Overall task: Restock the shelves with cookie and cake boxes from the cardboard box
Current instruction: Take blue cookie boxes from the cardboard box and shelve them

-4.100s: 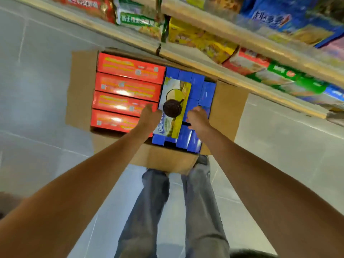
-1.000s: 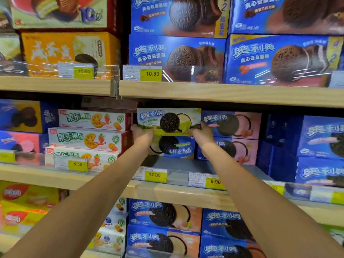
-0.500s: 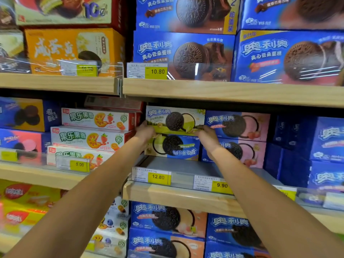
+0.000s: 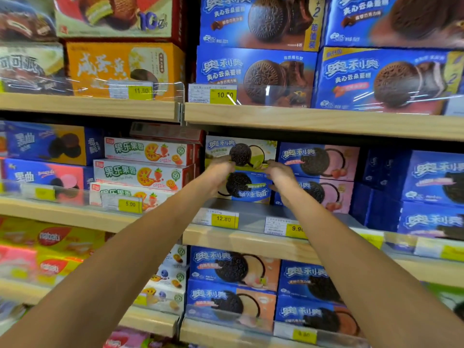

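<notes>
Both hands have a loose grip: the left hand [image 4: 221,172] and the right hand [image 4: 281,175] curl at the lower front edge of the green cookie box [image 4: 241,153], fingers part open and touching it rather than clamped around it. That box lies on top of one upside-down box [image 4: 247,189] on the middle shelf [image 4: 251,238], two in that stack. Just right stand two pink boxes [image 4: 319,177], stacked. Left sit three white fruit-biscuit boxes [image 4: 145,169]. Two bare forearms reach forward and up, converging at the stack.
</notes>
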### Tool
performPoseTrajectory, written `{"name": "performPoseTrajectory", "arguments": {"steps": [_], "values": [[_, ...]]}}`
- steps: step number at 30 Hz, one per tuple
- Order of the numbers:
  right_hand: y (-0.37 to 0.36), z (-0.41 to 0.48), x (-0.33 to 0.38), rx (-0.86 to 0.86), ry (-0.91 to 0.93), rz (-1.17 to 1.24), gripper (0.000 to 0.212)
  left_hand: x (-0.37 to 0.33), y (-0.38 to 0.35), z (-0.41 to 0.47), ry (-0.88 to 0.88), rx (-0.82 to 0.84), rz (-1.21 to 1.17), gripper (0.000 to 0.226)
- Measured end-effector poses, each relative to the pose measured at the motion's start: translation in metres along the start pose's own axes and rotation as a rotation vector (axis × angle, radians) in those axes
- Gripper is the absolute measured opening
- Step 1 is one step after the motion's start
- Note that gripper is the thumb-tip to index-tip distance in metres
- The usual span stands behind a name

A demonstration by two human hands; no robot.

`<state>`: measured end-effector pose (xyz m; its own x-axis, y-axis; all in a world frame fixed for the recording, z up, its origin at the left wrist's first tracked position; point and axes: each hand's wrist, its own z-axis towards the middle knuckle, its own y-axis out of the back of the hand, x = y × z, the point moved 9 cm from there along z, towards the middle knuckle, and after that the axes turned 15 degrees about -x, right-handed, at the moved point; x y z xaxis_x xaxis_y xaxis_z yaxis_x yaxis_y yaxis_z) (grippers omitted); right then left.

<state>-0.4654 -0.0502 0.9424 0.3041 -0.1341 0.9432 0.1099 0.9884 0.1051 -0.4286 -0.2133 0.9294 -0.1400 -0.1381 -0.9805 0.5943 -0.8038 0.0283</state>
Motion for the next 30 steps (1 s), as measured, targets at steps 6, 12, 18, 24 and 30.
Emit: {"name": "performPoseTrajectory", "arguments": {"steps": [6, 12, 18, 24, 30], "values": [[0.008, -0.058, 0.006, 0.028, -0.108, 0.244, 0.017, -0.01, 0.02, -0.059, -0.011, -0.098, -0.227, 0.034], [0.01, -0.121, -0.022, 0.023, -0.138, 0.263, 0.03, 0.023, 0.058, -0.123, 0.021, -0.266, -0.348, 0.018], [-0.025, -0.185, -0.12, 0.102, -0.277, -0.036, 0.032, 0.134, 0.078, -0.175, 0.076, -0.277, -0.272, 0.027], [-0.05, -0.259, -0.256, 0.198, -0.351, -0.168, 0.036, 0.284, 0.094, -0.217, 0.295, -0.255, -0.088, 0.028], [-0.063, -0.365, -0.46, 0.384, -0.598, -0.366, 0.039, 0.509, 0.119, -0.307, 0.697, -0.215, 0.065, 0.027]]}}
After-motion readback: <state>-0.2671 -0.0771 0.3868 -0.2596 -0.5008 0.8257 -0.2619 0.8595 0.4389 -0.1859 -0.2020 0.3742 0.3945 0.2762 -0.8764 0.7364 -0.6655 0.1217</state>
